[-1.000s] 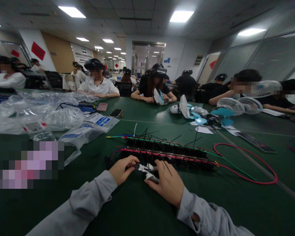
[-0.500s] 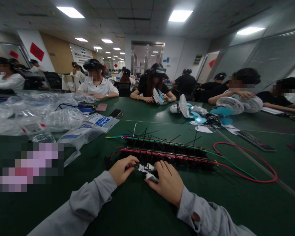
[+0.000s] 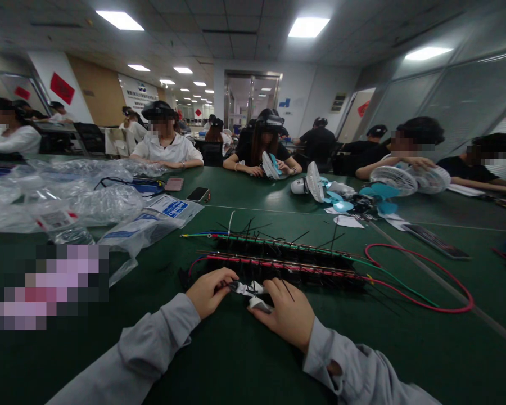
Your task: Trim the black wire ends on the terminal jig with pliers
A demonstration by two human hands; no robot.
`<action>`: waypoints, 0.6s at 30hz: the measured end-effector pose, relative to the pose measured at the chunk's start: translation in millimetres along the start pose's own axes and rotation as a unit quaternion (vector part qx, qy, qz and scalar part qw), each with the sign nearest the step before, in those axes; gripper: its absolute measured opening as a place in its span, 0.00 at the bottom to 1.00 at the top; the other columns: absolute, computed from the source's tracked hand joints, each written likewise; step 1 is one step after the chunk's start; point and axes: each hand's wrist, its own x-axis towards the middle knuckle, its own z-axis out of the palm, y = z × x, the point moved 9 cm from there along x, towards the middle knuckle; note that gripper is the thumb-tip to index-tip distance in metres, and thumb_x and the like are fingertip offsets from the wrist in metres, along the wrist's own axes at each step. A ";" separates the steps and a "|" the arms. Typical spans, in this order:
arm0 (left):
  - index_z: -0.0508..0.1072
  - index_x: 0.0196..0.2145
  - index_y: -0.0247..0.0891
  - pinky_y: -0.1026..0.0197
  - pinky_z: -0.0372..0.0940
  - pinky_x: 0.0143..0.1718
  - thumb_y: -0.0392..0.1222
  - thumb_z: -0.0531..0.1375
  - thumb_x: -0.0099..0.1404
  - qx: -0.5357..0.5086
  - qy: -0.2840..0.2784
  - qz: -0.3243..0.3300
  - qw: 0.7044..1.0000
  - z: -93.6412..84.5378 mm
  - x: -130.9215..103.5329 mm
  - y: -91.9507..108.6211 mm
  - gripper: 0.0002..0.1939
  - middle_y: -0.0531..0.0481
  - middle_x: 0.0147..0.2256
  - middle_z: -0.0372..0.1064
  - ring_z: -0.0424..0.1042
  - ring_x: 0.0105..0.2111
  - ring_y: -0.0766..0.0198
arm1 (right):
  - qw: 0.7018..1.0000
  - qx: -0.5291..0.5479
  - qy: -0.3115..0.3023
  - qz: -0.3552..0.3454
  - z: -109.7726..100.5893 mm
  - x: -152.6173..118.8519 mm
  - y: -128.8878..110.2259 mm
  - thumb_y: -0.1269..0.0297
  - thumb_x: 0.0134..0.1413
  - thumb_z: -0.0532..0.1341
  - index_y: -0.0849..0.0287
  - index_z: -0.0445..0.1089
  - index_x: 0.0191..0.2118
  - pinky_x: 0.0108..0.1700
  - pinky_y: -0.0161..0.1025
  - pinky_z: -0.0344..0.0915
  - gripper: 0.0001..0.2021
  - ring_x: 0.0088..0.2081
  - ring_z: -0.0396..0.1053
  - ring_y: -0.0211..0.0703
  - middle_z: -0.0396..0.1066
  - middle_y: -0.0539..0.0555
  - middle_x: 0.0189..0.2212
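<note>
My right hand (image 3: 293,312) is closed around the white handles of a pair of pliers (image 3: 259,305), whose dark jaws point left. At the jaw tips my left hand (image 3: 208,292) has its thumb and fingers pinched together; what lies between them is too small to make out. Just beyond both hands stretches a long black wiring assembly (image 3: 287,270), with red and green wires along it and many thin black cable ties sticking out. One dark tie crosses the back of my right hand's fingers.
A red cable (image 3: 472,306) loops out to the right. Plastic packaging (image 3: 152,222) and a bottle (image 3: 69,228) lie at the left. Farther back are a phone (image 3: 198,194), fan parts (image 3: 341,205) and a dark flat device (image 3: 436,242). Several people sit around the tables.
</note>
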 end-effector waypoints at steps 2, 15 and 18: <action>0.66 0.43 0.37 0.61 0.63 0.35 0.26 0.53 0.57 0.003 0.000 0.001 1.000 0.7 -0.4 -1.1 0.17 0.49 0.35 0.67 0.66 0.33 0.64 | 1.000 0.000 0.003 -0.004 -1.1 0.1 -0.5 0.50 0.47 0.60 0.59 0.64 0.38 0.37 0.40 0.61 0.19 0.34 0.66 0.45 0.67 0.54 0.32; 0.67 0.42 0.38 0.54 0.61 0.44 0.28 0.55 0.57 0.067 0.016 0.019 0.997 -3.6 -0.8 0.6 0.14 0.47 0.39 0.67 0.66 0.40 0.58 | 1.000 -0.005 -0.027 0.009 2.1 0.6 0.1 0.49 0.48 0.59 0.60 0.64 0.39 0.37 0.41 0.61 0.19 0.35 0.66 0.45 0.67 0.55 0.32; 0.66 0.42 0.38 0.56 0.62 0.43 0.28 0.55 0.58 0.056 0.006 0.016 0.998 -1.5 -0.4 0.0 0.14 0.48 0.38 0.68 0.67 0.38 0.60 | 1.000 -0.012 -0.026 0.005 2.4 0.1 -0.2 0.48 0.48 0.58 0.60 0.65 0.40 0.38 0.41 0.61 0.20 0.36 0.67 0.46 0.68 0.56 0.33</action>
